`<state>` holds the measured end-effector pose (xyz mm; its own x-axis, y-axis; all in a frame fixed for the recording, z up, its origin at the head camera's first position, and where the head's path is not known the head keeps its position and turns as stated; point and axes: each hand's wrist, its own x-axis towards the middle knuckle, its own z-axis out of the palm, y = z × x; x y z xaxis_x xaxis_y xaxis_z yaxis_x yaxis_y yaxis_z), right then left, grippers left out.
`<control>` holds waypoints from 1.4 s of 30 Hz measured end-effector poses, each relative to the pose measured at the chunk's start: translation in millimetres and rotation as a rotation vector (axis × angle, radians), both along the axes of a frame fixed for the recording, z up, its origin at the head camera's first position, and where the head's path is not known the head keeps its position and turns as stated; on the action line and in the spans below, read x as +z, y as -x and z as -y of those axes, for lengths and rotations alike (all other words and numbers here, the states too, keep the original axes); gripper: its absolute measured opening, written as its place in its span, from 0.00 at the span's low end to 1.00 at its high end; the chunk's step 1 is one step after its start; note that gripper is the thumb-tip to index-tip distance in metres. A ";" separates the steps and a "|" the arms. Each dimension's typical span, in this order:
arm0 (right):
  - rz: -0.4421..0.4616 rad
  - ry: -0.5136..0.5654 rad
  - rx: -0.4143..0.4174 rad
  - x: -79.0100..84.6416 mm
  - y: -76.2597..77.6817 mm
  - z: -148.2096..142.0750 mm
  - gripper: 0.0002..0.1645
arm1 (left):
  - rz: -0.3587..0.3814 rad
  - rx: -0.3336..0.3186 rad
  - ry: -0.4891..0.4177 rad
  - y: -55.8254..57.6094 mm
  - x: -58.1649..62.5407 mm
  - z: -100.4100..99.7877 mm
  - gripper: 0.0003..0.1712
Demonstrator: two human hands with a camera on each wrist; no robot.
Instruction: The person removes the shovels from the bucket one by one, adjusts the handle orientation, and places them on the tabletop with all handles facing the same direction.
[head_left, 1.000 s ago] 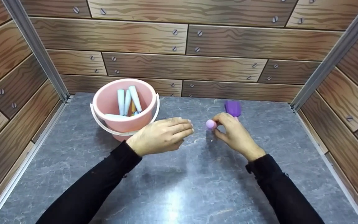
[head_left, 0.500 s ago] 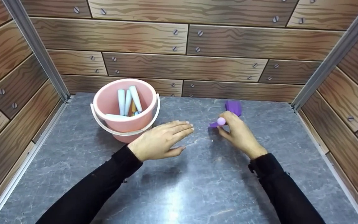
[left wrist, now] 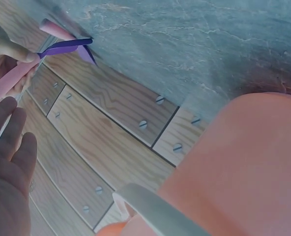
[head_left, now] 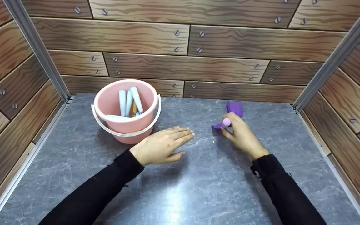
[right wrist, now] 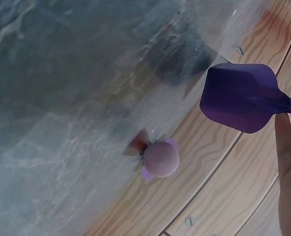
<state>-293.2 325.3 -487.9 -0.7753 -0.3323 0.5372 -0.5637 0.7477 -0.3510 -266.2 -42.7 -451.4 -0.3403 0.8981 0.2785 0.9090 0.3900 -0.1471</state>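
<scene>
My right hand [head_left: 241, 136] grips a toy shovel by its pink handle [head_left: 226, 122]. Its handle end points up at the head camera, and the purple blade [head_left: 217, 126] points down over the table. In the right wrist view the flat shovel blade [right wrist: 241, 98] shows broad side on, with fingers [right wrist: 288, 157] at its neck. A second purple-and-pink toy [head_left: 235, 108] lies just beyond my right hand, partly hidden by it; its rounded pink end [right wrist: 161, 159] shows in the right wrist view. My left hand [head_left: 161, 145] hovers beside the bucket, fingers straight and thumb spread, holding nothing.
A pink bucket [head_left: 127, 126] with a white handle [head_left: 130, 134] stands at the back left. Several pale blue handles [head_left: 136, 98] and an orange piece [head_left: 134, 107] stick up inside. Wood-patterned walls [head_left: 155, 65] close off the back and sides of the grey table [head_left: 198, 187].
My right hand has turned the shovel and shifted slightly right, bringing its purple blade into view. My left hand has drawn a little toward me and its thumb has spread from the fingers.
</scene>
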 end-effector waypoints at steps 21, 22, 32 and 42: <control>0.218 0.211 -0.147 20.8 1.7 -9.8 0.17 | 0.018 -0.006 0.006 -0.9 -3.4 -0.4 0.39; 0.210 0.215 -0.146 22.6 0.9 -9.8 0.18 | 0.022 -0.005 0.004 -1.0 -3.7 -0.4 0.39; 0.132 0.139 -0.133 38.6 -2.0 -9.3 0.27 | 0.043 -0.009 0.019 0.4 -5.1 -3.1 0.38; 0.176 0.080 -0.125 42.9 0.2 -11.0 0.32 | 0.069 -0.025 -0.020 0.4 -10.6 -4.8 0.38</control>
<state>-293.4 336.4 -445.0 -0.8917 -0.1895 0.4111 -0.3934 0.7737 -0.4966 -266.6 -38.0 -462.1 -0.3370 0.9009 0.2736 0.9261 0.3696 -0.0763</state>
